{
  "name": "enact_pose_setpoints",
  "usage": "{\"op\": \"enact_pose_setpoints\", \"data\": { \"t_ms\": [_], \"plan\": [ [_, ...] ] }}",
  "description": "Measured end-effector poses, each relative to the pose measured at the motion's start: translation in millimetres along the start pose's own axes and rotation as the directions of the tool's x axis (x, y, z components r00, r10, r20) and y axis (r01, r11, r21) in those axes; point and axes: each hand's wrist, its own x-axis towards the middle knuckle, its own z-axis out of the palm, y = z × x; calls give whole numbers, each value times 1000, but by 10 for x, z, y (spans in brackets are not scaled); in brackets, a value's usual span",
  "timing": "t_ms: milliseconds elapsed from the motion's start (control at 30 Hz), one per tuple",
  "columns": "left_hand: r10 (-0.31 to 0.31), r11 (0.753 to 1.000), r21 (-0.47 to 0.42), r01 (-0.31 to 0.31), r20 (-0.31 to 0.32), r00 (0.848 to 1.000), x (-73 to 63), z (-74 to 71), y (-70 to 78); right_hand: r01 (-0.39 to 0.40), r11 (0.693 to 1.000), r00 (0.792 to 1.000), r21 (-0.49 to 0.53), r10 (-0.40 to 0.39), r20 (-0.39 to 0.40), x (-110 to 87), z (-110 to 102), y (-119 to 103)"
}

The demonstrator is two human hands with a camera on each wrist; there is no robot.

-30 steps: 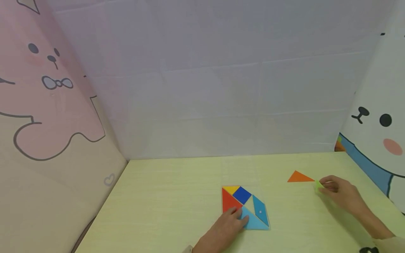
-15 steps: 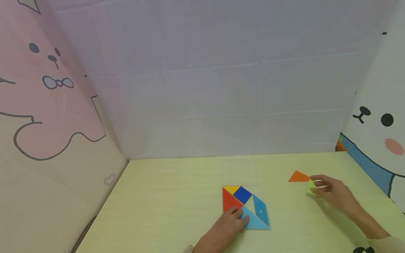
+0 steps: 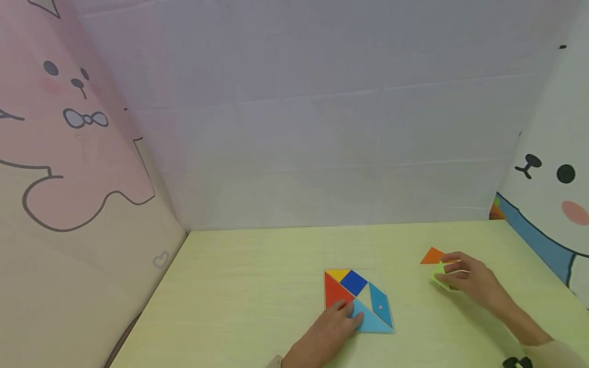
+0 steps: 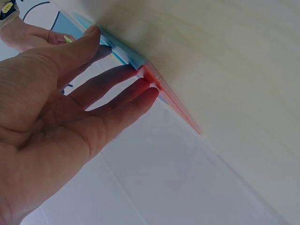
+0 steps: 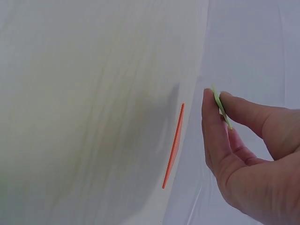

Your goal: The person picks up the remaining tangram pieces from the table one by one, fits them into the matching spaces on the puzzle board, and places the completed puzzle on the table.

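My right hand [image 3: 474, 281] pinches a light-green tangram piece [image 3: 439, 276] between thumb and fingers. In the right wrist view the green piece [image 5: 221, 108] appears nearly edge-on, raised off the table. Just behind that hand, an orange tangram triangle [image 3: 431, 255] lies flat, partly covered by the fingers. My left hand [image 3: 326, 329] rests on a group of tangram pieces, its fingertips touching the red triangle [image 3: 337, 291] and light-blue triangle [image 3: 370, 322]. Beside these lie a yellow triangle [image 3: 337, 274], a dark-blue square [image 3: 354, 282] and a blue parallelogram [image 3: 380, 302] with a pale dot.
The pale wooden-look table [image 3: 230, 296] meets a white cloth backdrop [image 3: 276, 153]. Cartoon-printed cloths flank it, pink bear-like [image 3: 87, 168] at left and white bear [image 3: 552, 204] at right. A triangular gap showing table colour sits between the square, parallelogram and light-blue triangle.
My right hand has moved left with the green piece, away from the orange triangle's right tip to in front of it, now overlapping part of it. My left hand has stayed in place.
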Motion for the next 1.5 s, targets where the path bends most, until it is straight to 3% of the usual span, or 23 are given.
{"op": "enact_pose_setpoints", "data": {
  "t_ms": [467, 733, 967, 1500],
  "plan": [
    [-7, 1000, 3, 7, 1, 1000, 8, 0, 2, -1, 995, 999, 98, -2, 32, 48, 227, -157],
    [-11, 1000, 17, 11, 1, 1000, 17, -16, 12, 81, 982, 996, 173, -85, 17, 57, 344, -252],
    [-17, 1000, 24, 16, 15, 1000, 31, -16, 9, 35, 981, 998, 193, -46, 50, 70, 428, -330],
    [-17, 1000, 7, 16, 22, 1000, 38, -14, 5, 50, 948, 993, 315, -81, 86, 120, 653, -502]
  ]
}}
